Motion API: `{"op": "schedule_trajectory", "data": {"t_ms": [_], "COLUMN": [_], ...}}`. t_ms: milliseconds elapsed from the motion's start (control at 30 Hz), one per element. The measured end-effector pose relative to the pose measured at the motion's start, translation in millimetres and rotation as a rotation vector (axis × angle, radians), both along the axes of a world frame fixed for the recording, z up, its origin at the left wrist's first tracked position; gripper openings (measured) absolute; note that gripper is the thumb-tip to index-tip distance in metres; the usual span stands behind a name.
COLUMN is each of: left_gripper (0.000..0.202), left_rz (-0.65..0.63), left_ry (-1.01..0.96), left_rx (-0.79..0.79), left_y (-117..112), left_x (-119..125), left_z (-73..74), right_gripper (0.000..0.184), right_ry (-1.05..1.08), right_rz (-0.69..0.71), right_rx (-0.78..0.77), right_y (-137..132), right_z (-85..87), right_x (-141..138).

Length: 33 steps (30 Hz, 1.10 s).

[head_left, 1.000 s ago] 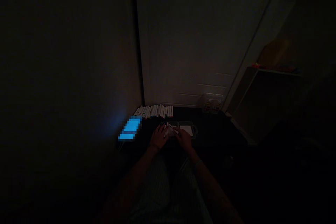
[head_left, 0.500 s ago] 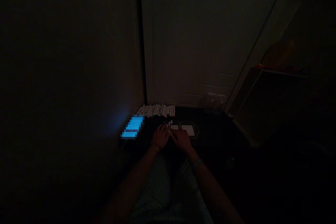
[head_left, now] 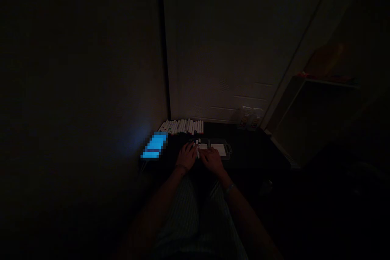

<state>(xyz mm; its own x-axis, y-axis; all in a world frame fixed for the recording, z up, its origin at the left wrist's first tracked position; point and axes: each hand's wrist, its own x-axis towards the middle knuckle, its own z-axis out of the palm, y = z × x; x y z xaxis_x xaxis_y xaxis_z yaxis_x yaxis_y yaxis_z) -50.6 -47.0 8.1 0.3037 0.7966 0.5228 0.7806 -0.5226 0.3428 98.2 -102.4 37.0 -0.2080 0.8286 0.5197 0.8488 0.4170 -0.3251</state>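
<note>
markers lie side by side in the left half of an unfolded clear case on the dark table; white sheet in the right half. left hand at the markers' left, right hand over the case's near side, fingertips near each other. too dim to tell whether either grips. beyond: marker row near the wall. far left: pixelated blue screen.

Single head-worn view from above the lap, forward and down, well back from the dark tabletop
</note>
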Motion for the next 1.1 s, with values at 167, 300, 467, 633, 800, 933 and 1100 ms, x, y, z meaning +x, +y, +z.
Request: {"op": "schedule_trajectory", "data": {"t_ms": [167,300,467,633,800,933,1100], "left_gripper": [0.036,0.04,0.045,0.05,0.05,0.052,0.05], "left_rz": [0.002,-0.002,0.009,0.05,0.04,0.033,0.023], "left_ry": [-0.001,0.026,0.067,0.123,0.132,0.123,0.112], "left_rx": [0.002,0.005,-0.033,-0.065,-0.04,-0.013,0.011], "left_y": [0.0,-0.8,-0.3,-1.2,-2.3,-0.9,2.5], "left_x": [-0.2,-1.7,-2.9,-2.5,-3.4,-4.2,-5.5], "left_z": [-1.1,-0.3,1.0,2.5,1.4,-1.2,-4.9], "right_gripper": [0.029,0.028,0.03,0.034,0.036,0.036,0.038], "right_ry": [0.015,0.014,-0.058,-0.166,-0.185,-0.199,-0.295], "right_rz": [0.006,0.003,-0.022,-0.074,-0.183,-0.285,-0.27], "right_rx": [-0.012,-0.005,-0.035,-0.073,-0.047,-0.024,-0.068], "right_y": [1.6,1.4,0.0,-1.8,1.5,11.2,29.8], "right_z": [-0.8,-1.7,0.2,1.9,0.0,1.1,5.9], "right_x": [1.7,2.4,2.6,1.0,-0.4,0.5,1.0]}}
